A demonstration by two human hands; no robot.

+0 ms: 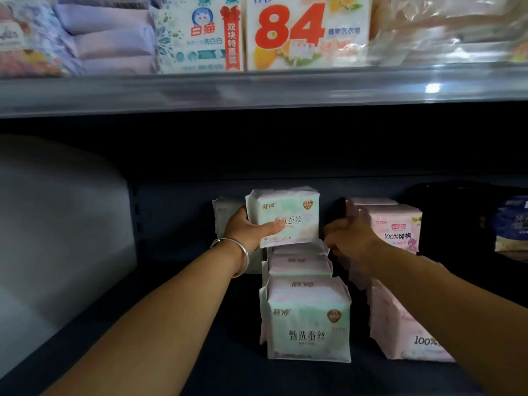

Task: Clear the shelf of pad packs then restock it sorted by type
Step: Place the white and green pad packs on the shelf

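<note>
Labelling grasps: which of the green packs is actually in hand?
The raised green pack at the back, gripped by the left hand; the other green ones lie untouched in the row below it.

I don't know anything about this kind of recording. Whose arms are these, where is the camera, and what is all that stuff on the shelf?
There is no machine here: a person wears a wide-angle camera on the head, so you look forward and down along their own two arms into a dark shop shelf.

The left hand, with a silver bangle on its wrist, grips a mint-green pad pack, held above a row of matching green packs that runs toward the back. The right hand reaches between that row and a row of pink pad packs; its fingers are curled, but what they touch is too dark to tell.

On the upper shelf stand other goods, including a white pack marked 84.
</note>
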